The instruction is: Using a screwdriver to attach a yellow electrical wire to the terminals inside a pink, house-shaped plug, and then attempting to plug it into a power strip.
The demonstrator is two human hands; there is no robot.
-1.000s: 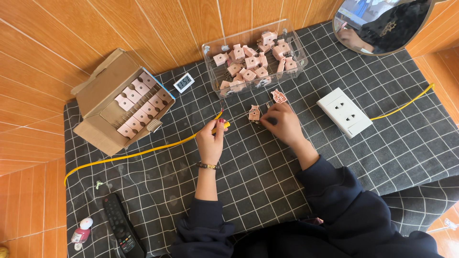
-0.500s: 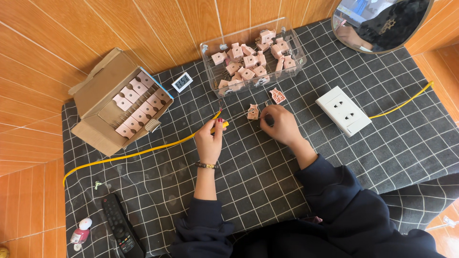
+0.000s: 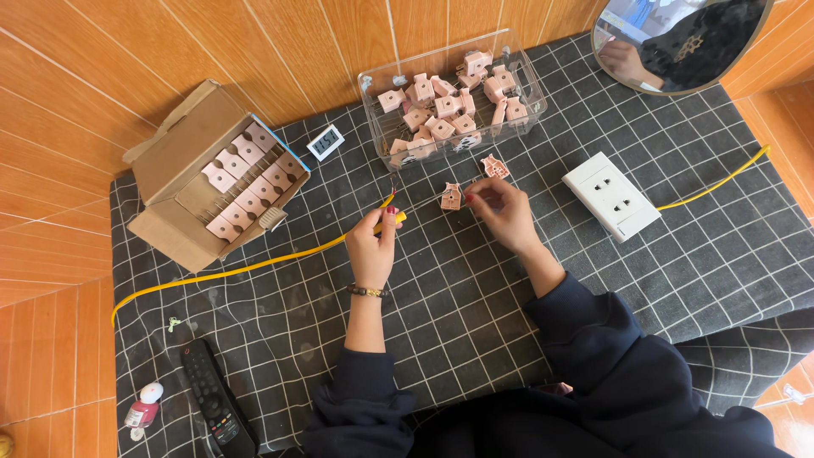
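My left hand pinches the end of a yellow cable that trails off to the left across the checked cloth. My right hand holds a small pink plastic connector piece by its edge, just right of the cable's bare wire tips. A second pink piece lies on the cloth just above my right hand. The two hands are a short gap apart.
A clear plastic tray with several pink pieces stands at the back. An open cardboard box of pink pieces sits left. A white wall socket with a yellow cable, a small digital display, a black remote and a mirror are around.
Both hands stay almost in place; the right hand has shifted the pink piece slightly toward the cable end.
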